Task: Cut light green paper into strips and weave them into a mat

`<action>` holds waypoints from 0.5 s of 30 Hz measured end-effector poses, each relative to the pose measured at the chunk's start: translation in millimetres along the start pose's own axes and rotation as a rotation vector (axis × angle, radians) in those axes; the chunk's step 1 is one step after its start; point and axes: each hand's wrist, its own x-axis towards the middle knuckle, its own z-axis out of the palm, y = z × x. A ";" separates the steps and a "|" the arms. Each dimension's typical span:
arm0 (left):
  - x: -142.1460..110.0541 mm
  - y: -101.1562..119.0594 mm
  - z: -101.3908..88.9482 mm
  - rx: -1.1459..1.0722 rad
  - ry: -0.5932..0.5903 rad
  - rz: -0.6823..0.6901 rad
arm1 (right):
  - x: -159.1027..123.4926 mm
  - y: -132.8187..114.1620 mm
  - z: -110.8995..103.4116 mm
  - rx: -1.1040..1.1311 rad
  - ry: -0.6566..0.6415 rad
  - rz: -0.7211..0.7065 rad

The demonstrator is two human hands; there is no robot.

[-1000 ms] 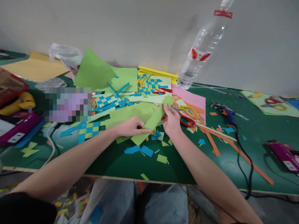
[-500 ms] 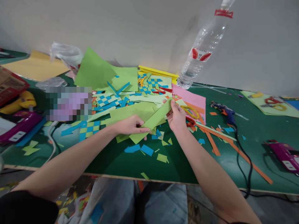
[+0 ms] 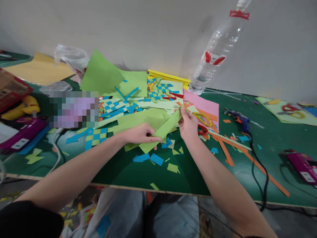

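Observation:
A long strip of light green paper [image 3: 166, 128] slants between my two hands. My left hand [image 3: 142, 134] pinches its lower left end, thumb on top and fingers beneath. My right hand [image 3: 187, 122] grips the upper right end between thumb and fingers. Beneath the strip lies a larger green paper sheet [image 3: 141, 119], partly hidden by my left hand. Blue and green woven paper pieces [image 3: 114, 106] are heaped behind it. Scissors with a yellow handle [image 3: 204, 119] and a red-handled pair [image 3: 203, 129] lie just right of my right hand.
A clear plastic bottle [image 3: 213, 53] stands at the back by the wall. To the right lie a blue glue gun [image 3: 239, 120] with a black cord and a purple power strip [image 3: 300, 165]. Paper scraps [image 3: 157, 159] litter the green table [image 3: 180, 181] near its front edge.
The view has shifted slightly. Both hands keep hold of the green paper strip in almost the same position.

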 end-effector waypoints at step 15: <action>-2.3 3.8 -4.1 -0.049 0.042 -0.049 | 0.6 -12.4 -7.7 -0.284 -0.071 -0.135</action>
